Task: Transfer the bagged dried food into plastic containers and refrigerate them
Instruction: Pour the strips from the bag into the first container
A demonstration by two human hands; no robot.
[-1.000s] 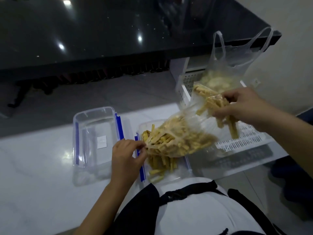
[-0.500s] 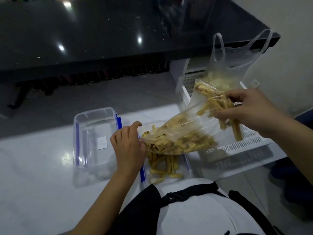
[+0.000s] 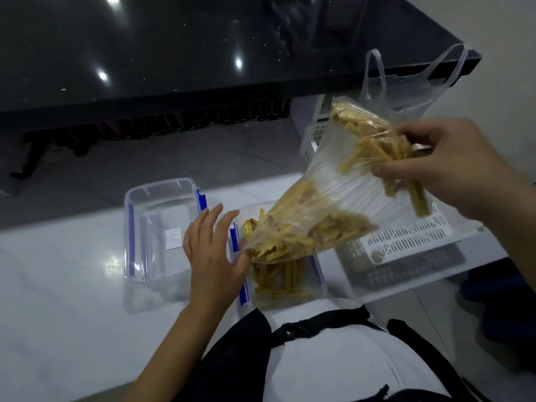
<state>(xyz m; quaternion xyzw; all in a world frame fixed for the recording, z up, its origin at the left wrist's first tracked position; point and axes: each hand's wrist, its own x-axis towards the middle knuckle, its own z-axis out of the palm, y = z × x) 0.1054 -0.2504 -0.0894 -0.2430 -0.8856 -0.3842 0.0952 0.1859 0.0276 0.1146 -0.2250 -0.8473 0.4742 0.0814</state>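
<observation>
A: What does the right hand do?
B: It grips the closed end of the clear bag, fingers and thumb curled round the plastic and some strips inside it. That end is raised at the right; the bag slopes down to the left.

A: And the bag's mouth?
B: The mouth hangs low over the box, a clear container with blue clips, standing at the near edge of the white counter. Yellow strips already lie in the box; more fill the lower part of the bag.

A: How is the left hand placed?
B: It sits just left of the box, fingers spread and fairly straight. Its thumb touches the lower lip of the bag's mouth; whether it pinches the plastic cannot be told.

A: What lies beside it?
B: A clear lid with blue side clips lies flat on the counter, left of the hand.

A: And to the right?
B: A white slotted basket stands on the counter, partly behind the bag. In its far part stands a thin carrier bag, handles up. A dark glossy table spans the far side.
</observation>
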